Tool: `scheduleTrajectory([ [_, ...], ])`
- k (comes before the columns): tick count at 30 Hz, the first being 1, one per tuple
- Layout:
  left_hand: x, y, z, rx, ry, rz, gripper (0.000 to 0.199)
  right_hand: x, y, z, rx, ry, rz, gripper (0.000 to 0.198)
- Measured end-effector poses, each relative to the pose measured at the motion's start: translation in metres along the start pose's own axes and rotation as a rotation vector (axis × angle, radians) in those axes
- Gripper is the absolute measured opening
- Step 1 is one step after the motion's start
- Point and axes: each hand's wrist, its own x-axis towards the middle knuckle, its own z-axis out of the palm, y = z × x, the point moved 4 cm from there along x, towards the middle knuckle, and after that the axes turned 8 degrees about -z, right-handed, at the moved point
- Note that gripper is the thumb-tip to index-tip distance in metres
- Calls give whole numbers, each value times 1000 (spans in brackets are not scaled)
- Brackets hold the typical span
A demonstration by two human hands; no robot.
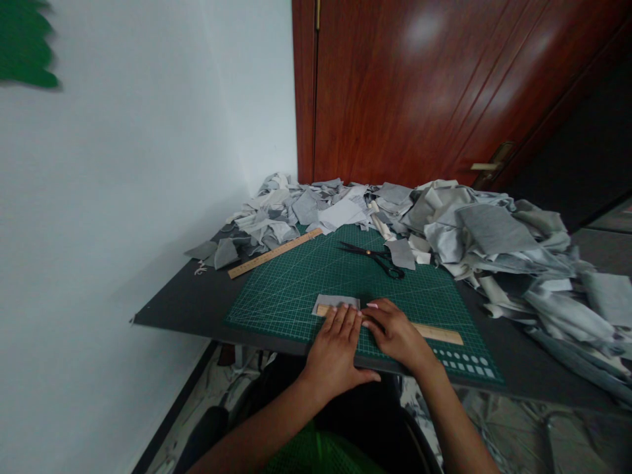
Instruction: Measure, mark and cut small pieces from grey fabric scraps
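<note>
My left hand (336, 352) lies flat with its fingers stretched over a wooden ruler (439, 334) and a small grey piece of fabric (340, 301). The ruler runs across the fabric's lower part and on to the right, under my right hand (397, 334). That hand is closed, its fingers bent together at the fabric's right edge, touching the ruler. Whatever its fingertips hold, if anything, is hidden; a small pale pink spot shows there. Fabric and ruler rest on a green cutting mat (291, 296).
Black scissors (378, 257) lie partly open on the mat beside a grey fabric piece (401, 254). A second wooden ruler (276, 253) slants at the left. Heaps of grey scraps (498, 230) cover the table's back and right. A wall stands left, a wooden door (395, 99) behind.
</note>
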Motion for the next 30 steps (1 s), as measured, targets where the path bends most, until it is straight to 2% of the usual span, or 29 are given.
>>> scheduleTrajectory([
  [12, 0, 1, -1, -5, -8, -6, 118, 0, 0, 0, 10, 9, -5, 16],
  [21, -1, -2, -9, -20, -20, -75, 118, 0, -2, 1, -92, -75, -31, 22],
  [30, 0, -4, -9, -12, -42, -93, 115, 0, -2, 1, -37, -65, -13, 19],
])
